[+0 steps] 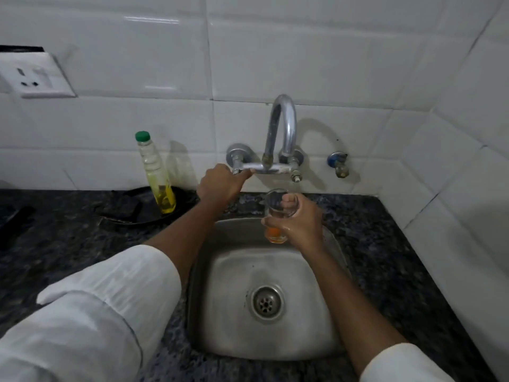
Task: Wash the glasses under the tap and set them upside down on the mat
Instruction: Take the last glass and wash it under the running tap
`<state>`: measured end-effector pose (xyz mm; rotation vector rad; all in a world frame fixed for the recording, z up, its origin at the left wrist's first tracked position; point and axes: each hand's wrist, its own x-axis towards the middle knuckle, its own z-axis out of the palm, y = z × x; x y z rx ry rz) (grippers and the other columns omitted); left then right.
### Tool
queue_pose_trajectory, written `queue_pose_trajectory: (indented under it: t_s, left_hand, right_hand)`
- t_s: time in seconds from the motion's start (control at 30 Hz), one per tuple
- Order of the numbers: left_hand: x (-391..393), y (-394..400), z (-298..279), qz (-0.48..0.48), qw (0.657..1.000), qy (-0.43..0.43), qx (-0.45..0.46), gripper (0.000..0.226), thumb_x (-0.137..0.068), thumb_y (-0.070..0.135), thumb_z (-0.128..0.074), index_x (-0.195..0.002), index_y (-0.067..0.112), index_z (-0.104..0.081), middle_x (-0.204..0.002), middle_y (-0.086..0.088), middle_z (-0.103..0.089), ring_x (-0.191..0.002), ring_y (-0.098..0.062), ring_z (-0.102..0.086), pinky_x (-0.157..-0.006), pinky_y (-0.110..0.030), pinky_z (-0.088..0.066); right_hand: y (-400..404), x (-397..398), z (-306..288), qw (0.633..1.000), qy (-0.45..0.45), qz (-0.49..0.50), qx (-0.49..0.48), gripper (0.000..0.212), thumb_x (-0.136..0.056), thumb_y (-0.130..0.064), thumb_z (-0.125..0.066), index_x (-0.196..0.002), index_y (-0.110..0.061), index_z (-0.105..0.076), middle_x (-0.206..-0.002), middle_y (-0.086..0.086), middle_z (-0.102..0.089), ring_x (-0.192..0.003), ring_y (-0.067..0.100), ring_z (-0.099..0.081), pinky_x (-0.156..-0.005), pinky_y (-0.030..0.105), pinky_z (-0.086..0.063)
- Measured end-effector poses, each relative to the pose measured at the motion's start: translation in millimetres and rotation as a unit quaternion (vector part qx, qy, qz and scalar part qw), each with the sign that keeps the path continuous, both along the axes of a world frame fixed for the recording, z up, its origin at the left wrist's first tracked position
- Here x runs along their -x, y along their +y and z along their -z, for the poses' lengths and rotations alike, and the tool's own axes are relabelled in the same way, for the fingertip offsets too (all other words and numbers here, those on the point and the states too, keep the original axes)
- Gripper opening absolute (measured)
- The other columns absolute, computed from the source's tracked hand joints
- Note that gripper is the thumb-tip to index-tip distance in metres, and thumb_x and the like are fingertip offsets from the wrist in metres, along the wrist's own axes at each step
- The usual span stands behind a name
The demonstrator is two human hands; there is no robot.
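Note:
My right hand (301,221) grips a clear glass (277,209) upright over the back of the steel sink (316,340), a little below the tap's spout. Orange liquid sits in the bottom of the glass. The curved chrome tap (286,125) comes out of the tiled wall. My left hand (220,186) is closed around the tap's left handle (237,170). I see no stream of water from the spout. No mat is in view.
A bottle of yellow liquid with a green cap (155,172) stands on the dark granite counter (68,230) left of the sink, beside a dark round object (132,208). A small blue valve (337,164) is on the wall to the right. A wall socket (33,78) is far left.

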<state>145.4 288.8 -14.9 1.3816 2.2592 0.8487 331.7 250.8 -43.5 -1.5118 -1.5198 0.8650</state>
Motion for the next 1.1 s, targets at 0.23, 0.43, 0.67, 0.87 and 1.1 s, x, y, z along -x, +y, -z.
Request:
queue_pose_trajectory:
  t_s: [0.23, 0.43, 0.67, 0.87, 1.1]
  left_hand:
    - [5, 3, -3, 0.064, 0.992, 0.109, -0.017, 0.057, -0.098, 0.053, -0.036, -0.093, 0.003, -0.064, -0.089, -0.015, -0.067, -0.083, -0.035, -0.064, -0.072, -0.040, -0.050]
    - [14, 0, 1, 0.073, 0.997, 0.006, -0.015, 0.059, -0.092, 0.052, -0.028, -0.080, 0.009, -0.066, -0.076, -0.010, -0.071, -0.072, -0.030, -0.069, -0.079, -0.045, -0.057]
    - [24, 7, 8, 0.063, 0.993, -0.096, -0.004, 0.054, -0.095, 0.042, -0.037, -0.079, 0.004, -0.071, -0.059, -0.005, -0.072, -0.059, -0.024, -0.072, -0.078, -0.044, -0.059]
    - [23, 5, 9, 0.058, 0.989, -0.138, -0.005, 0.055, -0.100, 0.039, -0.038, -0.080, 0.002, -0.074, -0.066, -0.008, -0.073, -0.064, -0.027, -0.073, -0.072, -0.035, -0.057]
    - [-14, -34, 41, -0.009, 0.930, -0.365, 0.025, 0.055, -0.095, 0.061, -0.045, -0.115, 0.014, -0.063, -0.103, -0.009, -0.069, -0.088, -0.025, -0.064, -0.064, -0.034, -0.048]
  right_hand:
    - [5, 3, 0, 1.000, -0.010, 0.000, 0.002, 0.057, -0.044, -0.037, -0.092, -0.092, -0.029, -0.063, -0.095, -0.006, -0.070, -0.090, 0.015, -0.067, -0.086, 0.042, -0.057]
    - [8, 5, -1, 1.000, -0.012, -0.003, -0.002, 0.056, -0.046, -0.036, -0.093, -0.093, -0.028, -0.064, -0.091, -0.009, -0.070, -0.087, 0.012, -0.067, -0.084, 0.041, -0.058]
    - [6, 3, -1, 1.000, -0.010, -0.002, -0.009, 0.052, -0.044, -0.038, -0.091, -0.088, -0.030, -0.064, -0.089, -0.010, -0.070, -0.084, 0.011, -0.067, -0.080, 0.039, -0.059]
    - [1, 2, -2, 1.000, -0.015, 0.003, -0.025, 0.047, -0.046, -0.031, -0.093, -0.083, -0.028, -0.064, -0.081, -0.011, -0.069, -0.074, 0.006, -0.065, -0.067, 0.027, -0.055]
    - [-3, 2, 0, 0.999, -0.014, 0.026, -0.035, 0.049, -0.045, -0.035, -0.092, -0.083, -0.020, -0.067, -0.081, -0.005, -0.070, -0.074, 0.012, -0.066, -0.063, 0.026, -0.053]
